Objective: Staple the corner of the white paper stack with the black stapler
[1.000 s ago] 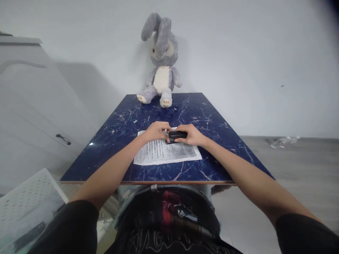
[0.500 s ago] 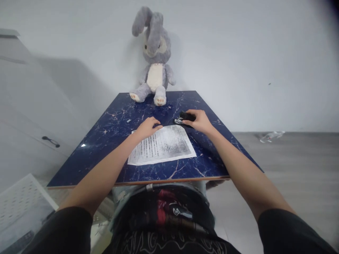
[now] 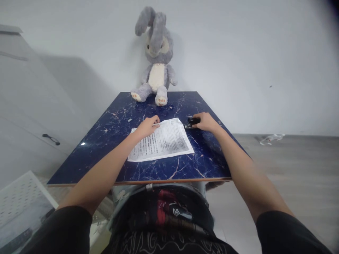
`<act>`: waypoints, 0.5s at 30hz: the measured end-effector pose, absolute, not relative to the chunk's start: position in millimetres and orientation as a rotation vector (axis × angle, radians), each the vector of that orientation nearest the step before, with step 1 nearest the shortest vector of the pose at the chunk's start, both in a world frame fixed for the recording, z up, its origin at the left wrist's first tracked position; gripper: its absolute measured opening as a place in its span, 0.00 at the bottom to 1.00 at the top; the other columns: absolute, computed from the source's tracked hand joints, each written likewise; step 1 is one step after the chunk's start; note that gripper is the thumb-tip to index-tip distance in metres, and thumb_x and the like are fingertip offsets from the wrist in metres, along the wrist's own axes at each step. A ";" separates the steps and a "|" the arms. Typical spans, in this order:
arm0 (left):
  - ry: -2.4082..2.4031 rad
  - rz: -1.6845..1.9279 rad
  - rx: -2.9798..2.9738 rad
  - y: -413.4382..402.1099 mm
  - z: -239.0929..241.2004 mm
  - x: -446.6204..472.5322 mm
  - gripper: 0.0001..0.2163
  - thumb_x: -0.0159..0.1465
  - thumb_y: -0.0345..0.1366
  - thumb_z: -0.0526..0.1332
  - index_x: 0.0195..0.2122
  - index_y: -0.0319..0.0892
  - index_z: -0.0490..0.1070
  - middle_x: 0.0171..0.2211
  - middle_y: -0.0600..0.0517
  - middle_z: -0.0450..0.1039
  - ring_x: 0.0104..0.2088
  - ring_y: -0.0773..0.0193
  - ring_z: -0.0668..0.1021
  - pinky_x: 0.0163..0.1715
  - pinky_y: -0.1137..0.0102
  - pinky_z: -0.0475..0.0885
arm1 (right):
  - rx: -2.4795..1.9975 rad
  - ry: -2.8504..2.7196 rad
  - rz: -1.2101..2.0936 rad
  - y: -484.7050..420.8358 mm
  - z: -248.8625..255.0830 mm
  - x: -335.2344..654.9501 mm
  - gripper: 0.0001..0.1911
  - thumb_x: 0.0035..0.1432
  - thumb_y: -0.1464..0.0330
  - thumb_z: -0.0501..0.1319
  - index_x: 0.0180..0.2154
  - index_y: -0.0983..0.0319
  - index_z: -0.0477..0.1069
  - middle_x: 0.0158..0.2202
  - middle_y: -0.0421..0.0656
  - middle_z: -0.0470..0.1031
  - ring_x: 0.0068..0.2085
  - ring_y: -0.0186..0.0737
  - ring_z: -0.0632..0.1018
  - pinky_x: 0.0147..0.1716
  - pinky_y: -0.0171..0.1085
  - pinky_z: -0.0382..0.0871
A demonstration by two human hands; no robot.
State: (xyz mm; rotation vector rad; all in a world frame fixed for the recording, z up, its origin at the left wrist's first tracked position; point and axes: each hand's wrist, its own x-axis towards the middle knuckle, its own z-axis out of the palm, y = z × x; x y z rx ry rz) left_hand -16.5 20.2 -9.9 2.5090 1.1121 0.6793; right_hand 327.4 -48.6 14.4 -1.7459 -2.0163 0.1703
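Note:
A printed sheet of paper (image 3: 166,141) lies across the middle of the dark blue table, its far edge slightly raised. My left hand (image 3: 147,127) pinches that far edge, thumb on the near side and fingers curled behind it. At the sheet's far right corner is a black stapler (image 3: 194,120), with my right hand (image 3: 208,122) closed around its back end. The stapler's front end points left and reaches close to the paper's corner; whether they touch I cannot tell.
A grey plush rabbit (image 3: 157,70) sits at the table's (image 3: 106,141) far edge against the wall. A small pale piece (image 3: 129,120) lies left of the paper. On the left are a white cabinet (image 3: 31,106) and a perforated white container (image 3: 23,201). Clear plastic (image 3: 272,138) lies on the floor at right.
My right hand has moved to the right with the stapler. The paper's far edge has shifted away from me and is raised, with my left hand pinching it.

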 end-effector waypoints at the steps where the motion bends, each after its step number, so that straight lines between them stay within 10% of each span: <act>1: 1.117 0.706 2.487 21.4 -9.7 -17.7 0.07 0.65 0.33 0.65 0.44 0.47 0.72 0.41 0.49 0.80 0.43 0.56 0.81 0.47 0.62 0.72 | -1.703 -2.042 0.217 -48.6 14.9 328.5 0.15 0.46 0.69 0.72 0.39 0.61 0.84 0.37 0.44 0.84 0.40 0.51 0.81 0.41 0.42 0.73; 15: 1.252 0.824 2.414 22.7 -6.8 -22.1 0.07 0.61 0.32 0.68 0.40 0.44 0.75 0.39 0.49 0.80 0.42 0.56 0.80 0.49 0.61 0.72 | -1.386 -2.210 0.576 -65.2 32.1 317.3 0.16 0.46 0.65 0.75 0.40 0.60 0.85 0.37 0.42 0.85 0.38 0.49 0.83 0.40 0.44 0.76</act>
